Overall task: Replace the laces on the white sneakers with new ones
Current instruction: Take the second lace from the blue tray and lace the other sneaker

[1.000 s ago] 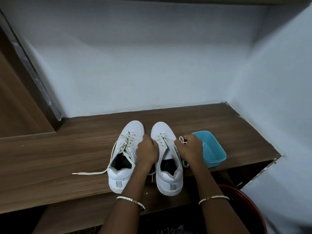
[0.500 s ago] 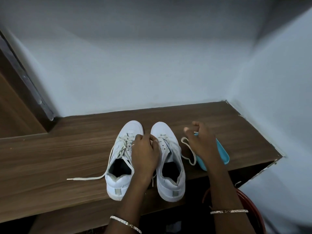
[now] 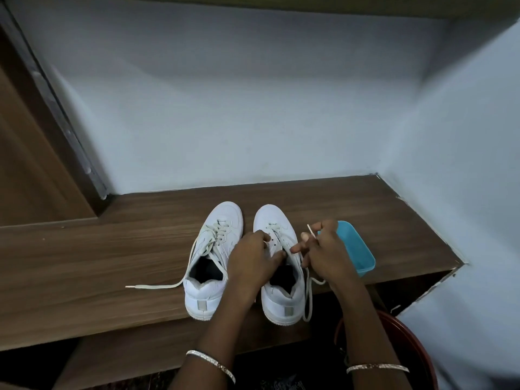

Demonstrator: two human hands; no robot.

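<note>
Wooden table (image 3: pixel 84 263), walled in pale blue, is carrying the left sneaker (image 3: pixel 216 235) and right sneaker (image 3: pixel 284 301) side by side. Our left hand (image 3: pixel 253 260) is gripping the right sneaker's eyelet flap; our right hand (image 3: pixel 326 254) is pinching its loose lace (image 3: pixel 310 298) beside a blue tub (image 3: pixel 358 249).

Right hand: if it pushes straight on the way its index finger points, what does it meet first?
Probably the right sneaker, at its eyelets, with the left hand just beyond; depth is unclear.
</note>
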